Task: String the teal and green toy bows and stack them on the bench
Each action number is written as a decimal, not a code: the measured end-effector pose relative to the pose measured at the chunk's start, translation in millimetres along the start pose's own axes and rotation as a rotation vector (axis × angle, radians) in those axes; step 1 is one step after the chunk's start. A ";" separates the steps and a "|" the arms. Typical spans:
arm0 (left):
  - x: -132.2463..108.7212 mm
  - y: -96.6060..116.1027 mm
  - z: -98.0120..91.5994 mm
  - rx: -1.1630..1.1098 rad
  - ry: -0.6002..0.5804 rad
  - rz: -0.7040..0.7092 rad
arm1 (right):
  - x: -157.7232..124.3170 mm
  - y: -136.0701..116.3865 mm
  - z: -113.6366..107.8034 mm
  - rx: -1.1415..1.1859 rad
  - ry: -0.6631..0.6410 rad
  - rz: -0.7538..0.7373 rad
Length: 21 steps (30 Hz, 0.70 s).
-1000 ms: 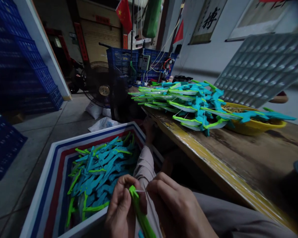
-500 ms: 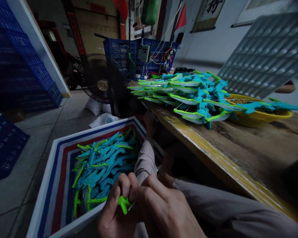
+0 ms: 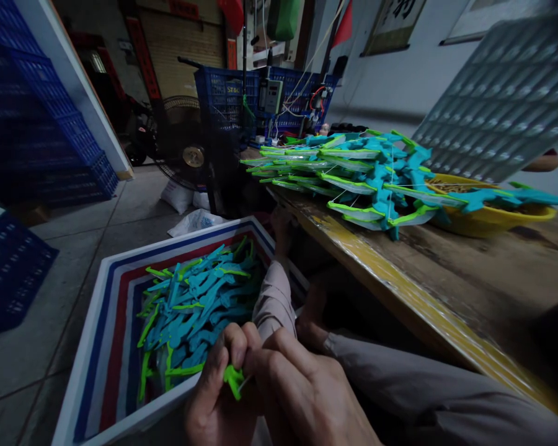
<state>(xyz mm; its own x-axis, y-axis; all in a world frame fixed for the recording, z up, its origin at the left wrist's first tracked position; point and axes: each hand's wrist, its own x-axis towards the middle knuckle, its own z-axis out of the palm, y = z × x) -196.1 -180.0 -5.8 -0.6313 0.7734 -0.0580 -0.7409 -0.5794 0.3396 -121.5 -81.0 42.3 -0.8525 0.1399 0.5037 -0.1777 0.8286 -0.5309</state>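
Low in front of me, my left hand [image 3: 221, 390] is closed around a small lime-green plastic piece [image 3: 234, 379], whose forked end shows between thumb and fingers. A thin white string [image 3: 245, 382] runs from it under my right hand [image 3: 302, 387]. My right fingers are curled in a pinch against the left fingertips, hiding most of the string. Just beyond my hands, a heap of teal and green toy bows [image 3: 209, 300] lies in a box lined with striped cloth [image 3: 109, 347]. More strung toy bows [image 3: 376, 179] are piled on the wooden table.
The wooden table [image 3: 465, 279], with a yellow front edge, runs along my right. On it stands a yellow basin [image 3: 488, 220] of small tan pieces, below a ribbed translucent panel [image 3: 502, 105]. Blue crates [image 3: 56, 130] are stacked left; a floor fan [image 3: 190, 155] stands ahead.
My view has shifted slightly. Both hands keep the same grip, and the green piece has tilted a little between the fingers.
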 end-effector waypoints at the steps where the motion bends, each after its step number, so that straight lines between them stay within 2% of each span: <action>1: 0.0 0.0 0.1 -0.003 0.000 0.004 | 0.0 -0.5 0.1 -0.020 0.009 -0.001; 6: -1.0 -0.1 0.7 -0.020 -0.020 -0.003 | -1.1 -1.7 2.9 -0.025 0.017 -0.001; 10: -0.9 -0.4 -2.4 0.036 -0.019 0.027 | -1.1 -4.5 2.5 0.060 -0.057 -0.005; 16: 3.6 2.5 -10.6 0.188 -0.055 0.039 | 1.2 -5.0 -4.0 0.065 -0.127 0.025; 19: 6.0 2.9 -10.7 0.244 -0.019 0.017 | 2.3 -0.1 -1.1 0.075 -0.157 -0.026; 21: 7.3 2.6 -8.6 0.281 0.029 0.009 | 2.6 3.6 3.2 -0.019 -0.100 -0.080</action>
<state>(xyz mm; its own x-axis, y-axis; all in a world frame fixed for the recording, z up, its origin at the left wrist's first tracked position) -204.5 -178.1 -13.5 -0.6468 0.7585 -0.0791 -0.6451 -0.4889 0.5873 -125.9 -79.3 39.6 -0.8810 0.0188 0.4728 -0.2387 0.8451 -0.4784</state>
